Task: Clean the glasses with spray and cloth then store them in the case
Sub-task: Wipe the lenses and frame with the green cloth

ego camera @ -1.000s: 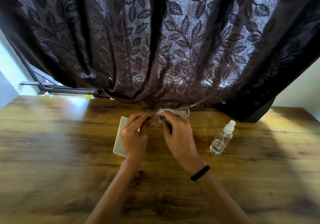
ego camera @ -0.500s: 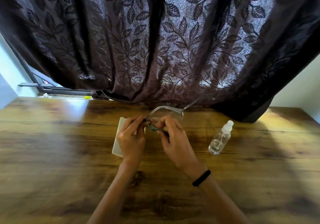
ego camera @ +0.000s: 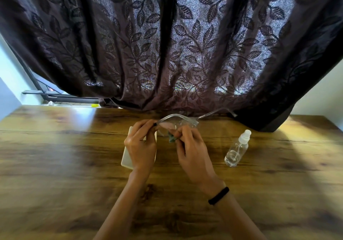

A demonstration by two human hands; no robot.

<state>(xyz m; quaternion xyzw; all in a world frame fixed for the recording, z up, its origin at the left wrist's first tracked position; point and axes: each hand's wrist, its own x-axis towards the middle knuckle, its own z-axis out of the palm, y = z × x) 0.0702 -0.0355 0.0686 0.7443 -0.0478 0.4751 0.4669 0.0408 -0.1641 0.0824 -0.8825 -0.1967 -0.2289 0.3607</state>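
Surface (ego camera: pixel 55 174): wood grain, sunlit patches.
Wristband (ego camera: pixel 218 195): black, on right wrist.
Left hand (ego camera: pixel 141 146): fingers closed in a pinch on one end of the glasses frame.
Right hand (ego camera: pixel 193 152): fingers curled, clamping the cloth against a lens.
Case (ego camera: pixel 127 158): white, flat on surface, partly hidden under left hand.
Cloth (ego camera: pixel 171 138): green, bunched.
Glasses (ego camera: pixel 178 121): clear frame, held above surface between both hands.
Spray bottle (ego camera: pixel 236 151): clear, white cap, on surface, apart from right hand.
Curtain (ego camera: pixel 167 44): dark, leaf pattern, behind.

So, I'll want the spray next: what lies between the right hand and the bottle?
Nothing: in the head view only bare table separates the right hand, which holds the cloth, from the bottle.
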